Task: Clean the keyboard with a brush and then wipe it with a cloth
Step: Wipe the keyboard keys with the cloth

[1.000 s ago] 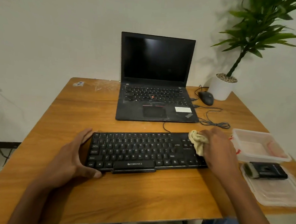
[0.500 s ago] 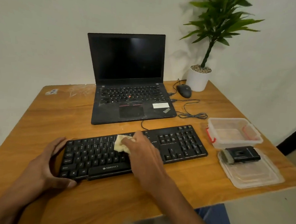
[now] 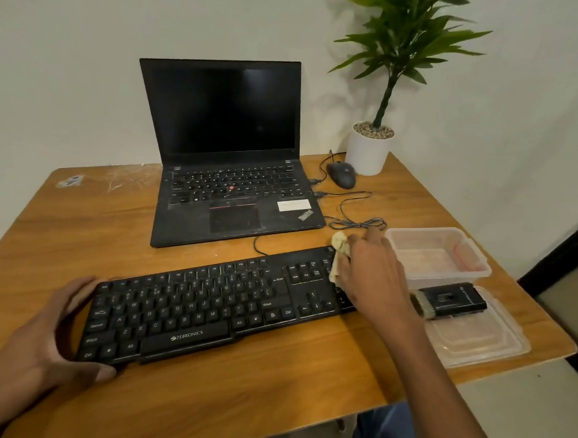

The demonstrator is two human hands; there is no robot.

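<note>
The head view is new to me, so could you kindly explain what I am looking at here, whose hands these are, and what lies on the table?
The picture comes from a camera worn on a person's head, looking down at their own two hands. No robot is involved. The left hand grips the left end of a black keyboard to steady it. The right hand presses a pale cloth onto the keyboard's right end. On the wooden table also lie an open laptop, a mouse, a potted plant, a clear plastic container, and a brush resting on the container's lid.
</note>
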